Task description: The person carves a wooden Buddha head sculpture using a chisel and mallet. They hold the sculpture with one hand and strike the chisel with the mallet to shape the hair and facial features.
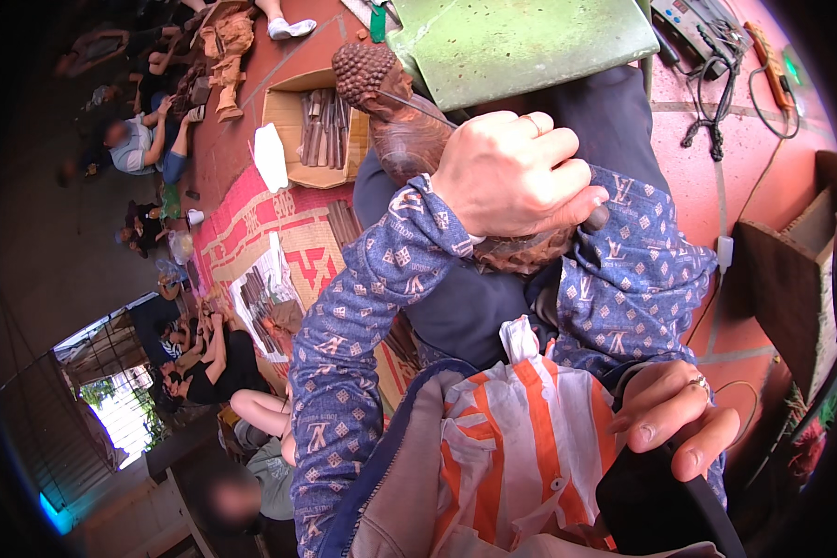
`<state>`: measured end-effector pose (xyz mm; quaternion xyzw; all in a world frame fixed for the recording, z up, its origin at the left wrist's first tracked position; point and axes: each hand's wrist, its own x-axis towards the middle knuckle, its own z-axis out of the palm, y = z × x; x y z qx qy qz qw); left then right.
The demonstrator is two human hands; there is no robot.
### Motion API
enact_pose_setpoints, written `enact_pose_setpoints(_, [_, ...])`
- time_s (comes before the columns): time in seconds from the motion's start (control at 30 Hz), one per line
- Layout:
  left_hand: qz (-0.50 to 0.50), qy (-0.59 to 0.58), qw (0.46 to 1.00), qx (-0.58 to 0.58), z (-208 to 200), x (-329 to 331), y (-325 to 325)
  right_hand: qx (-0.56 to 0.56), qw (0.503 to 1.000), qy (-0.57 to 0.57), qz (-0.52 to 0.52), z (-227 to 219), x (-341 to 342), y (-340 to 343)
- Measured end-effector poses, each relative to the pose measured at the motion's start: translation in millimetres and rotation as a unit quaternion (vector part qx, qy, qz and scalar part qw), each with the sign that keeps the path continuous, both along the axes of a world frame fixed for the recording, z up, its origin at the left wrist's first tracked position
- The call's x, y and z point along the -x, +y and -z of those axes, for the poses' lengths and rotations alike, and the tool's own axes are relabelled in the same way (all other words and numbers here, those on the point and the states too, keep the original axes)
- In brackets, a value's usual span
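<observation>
Across my lap lies a dark reddish-brown carved wooden statue, its knobbly-haired head toward the upper left. My left hand is closed in a fist over the middle of it, gripping a slim carving tool. The tool's thin dark shaft runs toward the statue's head, and a rounded dark end shows below the fist. My right hand, wearing a ring, is raised close to my chest. Its fingers are apart and bent, with the tips at the upper edge of a black flat object; whether they press on it is unclear.
A green stool stands ahead. To the left, a cardboard box holds several tools, and more tools lie on a red-and-tan mat. Cables and a wooden box are at right. Other people sit at far left.
</observation>
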<state>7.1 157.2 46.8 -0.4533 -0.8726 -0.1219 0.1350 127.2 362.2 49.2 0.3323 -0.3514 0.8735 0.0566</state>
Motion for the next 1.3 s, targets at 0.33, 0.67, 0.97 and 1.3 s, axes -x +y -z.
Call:
enact_pose_setpoints(0.33, [0.023,0.017,0.999,-0.016,-1,2,-4,-0.003,1.000,-0.002,0.011,0,-1,-1])
enact_pose_setpoints(0.67, [-0.033,0.050,0.998,-0.032,6,0,-2,-0.002,1.000,-0.002,-0.019,4,-1,-1])
enact_pose_setpoints(0.97, [-0.083,0.004,0.989,-0.124,-8,-1,27,0.000,1.000,0.008,-0.005,-2,-3,2])
enact_pose_setpoints(1.3, [-0.026,0.028,0.996,-0.084,-9,4,12,-0.003,1.000,-0.007,-0.006,-7,-1,1])
